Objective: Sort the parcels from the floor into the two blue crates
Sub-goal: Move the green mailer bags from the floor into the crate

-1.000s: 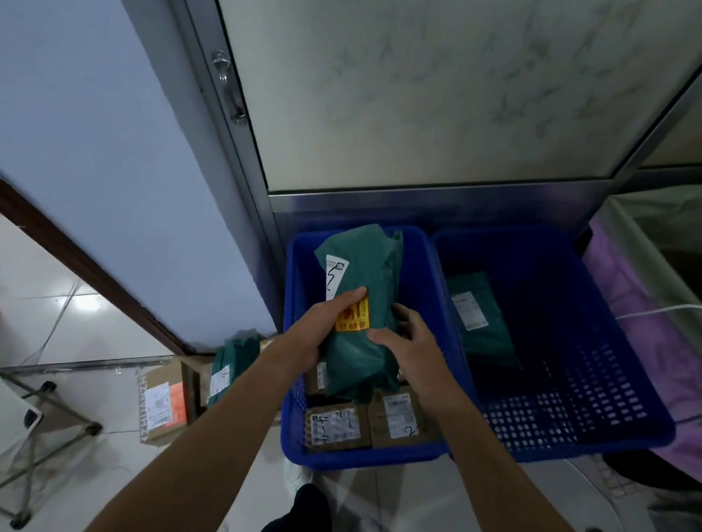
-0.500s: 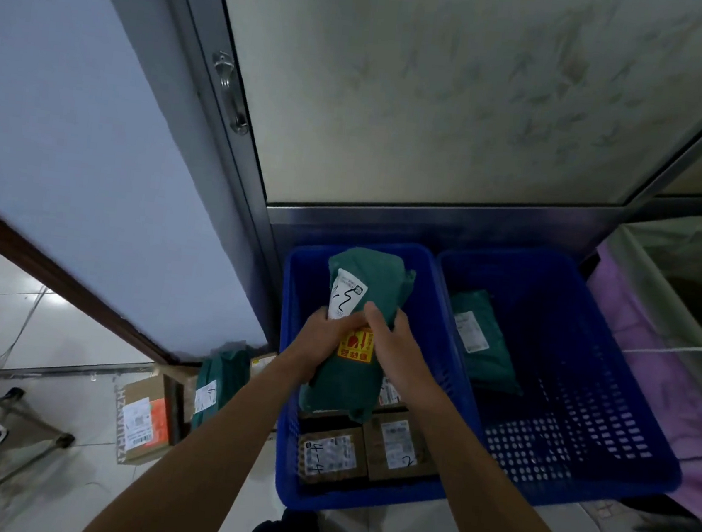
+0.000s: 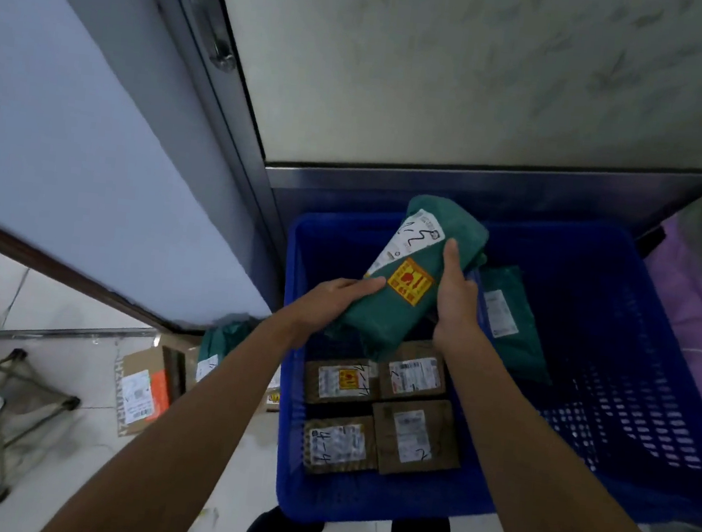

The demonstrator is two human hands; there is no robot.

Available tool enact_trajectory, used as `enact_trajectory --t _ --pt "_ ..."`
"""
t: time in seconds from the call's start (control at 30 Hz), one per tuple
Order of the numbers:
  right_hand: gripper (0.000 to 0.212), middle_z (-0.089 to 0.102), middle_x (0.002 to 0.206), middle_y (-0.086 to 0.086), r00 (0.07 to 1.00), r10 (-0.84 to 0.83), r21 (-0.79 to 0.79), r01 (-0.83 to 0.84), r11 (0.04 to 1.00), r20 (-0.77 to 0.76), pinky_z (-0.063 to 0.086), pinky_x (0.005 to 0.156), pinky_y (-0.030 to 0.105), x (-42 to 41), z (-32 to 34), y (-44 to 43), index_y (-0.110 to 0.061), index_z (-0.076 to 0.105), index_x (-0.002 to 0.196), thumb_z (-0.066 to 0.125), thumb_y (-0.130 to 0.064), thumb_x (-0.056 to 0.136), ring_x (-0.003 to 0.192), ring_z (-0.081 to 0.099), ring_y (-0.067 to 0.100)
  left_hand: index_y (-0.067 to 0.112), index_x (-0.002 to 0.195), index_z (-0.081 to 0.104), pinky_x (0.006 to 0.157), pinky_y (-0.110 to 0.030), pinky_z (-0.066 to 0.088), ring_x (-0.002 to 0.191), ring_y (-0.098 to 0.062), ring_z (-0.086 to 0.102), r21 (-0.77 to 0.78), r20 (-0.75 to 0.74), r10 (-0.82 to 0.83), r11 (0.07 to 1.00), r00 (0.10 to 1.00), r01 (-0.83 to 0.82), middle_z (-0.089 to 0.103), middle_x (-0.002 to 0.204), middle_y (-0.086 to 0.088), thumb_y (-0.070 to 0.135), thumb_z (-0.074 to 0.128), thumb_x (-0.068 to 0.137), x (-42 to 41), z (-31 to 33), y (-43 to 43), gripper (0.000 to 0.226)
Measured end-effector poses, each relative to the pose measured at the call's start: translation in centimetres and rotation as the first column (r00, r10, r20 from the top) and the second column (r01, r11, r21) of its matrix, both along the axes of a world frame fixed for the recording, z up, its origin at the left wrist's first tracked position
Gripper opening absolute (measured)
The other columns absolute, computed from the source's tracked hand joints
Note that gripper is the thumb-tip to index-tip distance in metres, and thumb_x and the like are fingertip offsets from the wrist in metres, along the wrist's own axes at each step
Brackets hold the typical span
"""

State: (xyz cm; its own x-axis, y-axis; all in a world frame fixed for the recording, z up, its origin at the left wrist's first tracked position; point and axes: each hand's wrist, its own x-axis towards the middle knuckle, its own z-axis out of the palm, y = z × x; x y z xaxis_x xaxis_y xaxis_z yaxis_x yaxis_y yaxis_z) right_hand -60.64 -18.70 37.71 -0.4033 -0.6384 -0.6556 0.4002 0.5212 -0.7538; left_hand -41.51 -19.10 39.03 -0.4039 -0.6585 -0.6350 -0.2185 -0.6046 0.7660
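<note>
Over left blue crate (image 3: 293, 346), both hands gripping soft green parcel (image 3: 405, 310)

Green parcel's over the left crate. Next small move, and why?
Probably lower the green parcel flat into the far half of the left crate. The left hand and right hand hold it tilted above that crate, and four boxes fill the near half, so the back looks like the only free floor.

Dim, cool indoor light, soft shadows, slight overall blur, and wide-angle bending toward the edges.
</note>
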Motion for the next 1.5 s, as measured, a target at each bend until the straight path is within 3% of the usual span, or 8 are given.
enact_trajectory --t 0.2,0.43,0.73,0.83,1.1,1.23,1.4,1.5 --pt "0.115 0.052 0.141 0.001 0.987 0.148 -0.047 -0.146 0.988 0.054 0.058 0.091 0.051 -1.9 -5.2 -3.6 -0.041 0.004 0.16 0.083 -0.053 0.076 0.117 0.062 0.026 0.02 0.121 0.067 0.094 -0.04 0.056 0.104 -0.02 0.071 0.142 -0.014 0.361 0.924 0.932 -0.356 0.076 0.111 -0.002 0.052 0.077 0.079 -1.0 -5.2 -1.0 0.053" --pt "0.084 0.067 0.124 0.015 0.927 0.327 0.069 -0.344 0.936 0.184 0.062 0.082 0.045 -4.6 -14.6 -4.0 -0.03 0.032 0.149 0.081 -0.04 0.082 0.095 0.075 0.033 0.013 0.122 0.066 0.084 -0.041 0.06 0.099 -0.026 0.073 0.024 0.096 0.557 0.828 0.825 -0.561 0.073 0.115 -0.009 0.041 0.09 0.066 -1.0 -12.7 -3.9 0.066" --pt "0.118 0.031 0.162 0.008 0.851 0.522 0.289 -0.487 0.824 -0.056 0.042 0.112 0.048 -4.4 -26.8 -4.7 -0.031 0.003 0.161 0.073 -0.071 0.074 0.132 0.051 0.032 0.019 0.097 0.073 0.058 -0.024 0.058 0.072 -0.014 0.074 -0.21 0.412 0.175 0.973 0.894 -0.094 0.075 0.09 -0.002 0.027 0.087 0.075 2.4 -19.5 -9.8 0.027" --pt "0.098 0.026 0.165 0.004 0.788 0.605 0.32 -0.547 0.773 -0.115 0.03 0.116 0.041 -4.2 -29.5 -5.3 -0.025 0.011 0.162 0.062 -0.065 0.089 0.147 0.034 0.03 0.017 0.097 0.074 0.061 -0.025 0.056 0.078 -0.016 0.073 -0.172 0.478 0.006 0.981 0.878 0.087 0.075 0.091 -0.001 0.03 0.085 0.077 3.1 -21.0 -11.2 0.026" --pt "0.099 0.06 0.134 -0.005 0.712 0.7 0.256 -0.668 0.699 -0.054 0.049 0.105 0.046 -1.4 -35.1 -5.4 -0.034 0.041 0.146 0.058 -0.091 0.067 0.116 0.064 0.02 0.017 0.102 0.069 0.066 -0.028 0.052 0.087 -0.019 0.068 -0.102 0.579 -0.234 0.93 0.781 0.354 0.07 0.099 -0.003 0.033 0.071 0.091 1.5 -25.0 -14.5 0.02" --pt "0.096 0.05 0.139 -0.012 0.647 0.761 0.23 -0.734 0.639 -0.049 0.044 0.107 0.036 -0.5 -35.6 -5.4 -0.038 0.024 0.156 0.06 -0.081 0.078 0.128 0.054 0.017 0.017 0.127 0.056 0.086 -0.038 0.051 0.105 -0.025 0.061 0.046 0.76 -0.394 0.826 0.518 0.562 0.061 0.124 -0.008 0.049 0.06 0.095 1.7 -25.9 -15.2 0.046" --pt "0.087 0.054 0.14 -0.008 0.617 0.782 0.228 -0.751 0.619 -0.092 0.045 0.094 0.029 -0.5 -36.5 -5.2 -0.036 0.03 0.154 0.061 -0.075 0.083 0.118 0.057 0.014 0.02 0.158 0.006 0.103 -0.047 0.045 0.138 -0.039 0.038 0.358 0.821 -0.57 0.545 0.022 0.759 0.011 0.161 -0.015 0.069 0.083 0.056 0.5 -25.6 -12.5 0.138" --pt "0.08 0.056 0.136 -0.007 0.609 0.788 0.246 -0.752 0.611 -0.096 0.044 0.088 0.027 -1.0 -36.6 -5.1 -0.034 0.035 0.151 0.065 -0.068 0.085 0.112 0.057 0.012 0.011 0.151 0.017 0.093 -0.042 0.049 0.127 -0.035 0.045 0.367 0.881 -0.448 0.438 -0.155 0.82 0.028 0.145 -0.019 0.06 0.09 0.053 0.3 -27.1 -10.5 0.132"
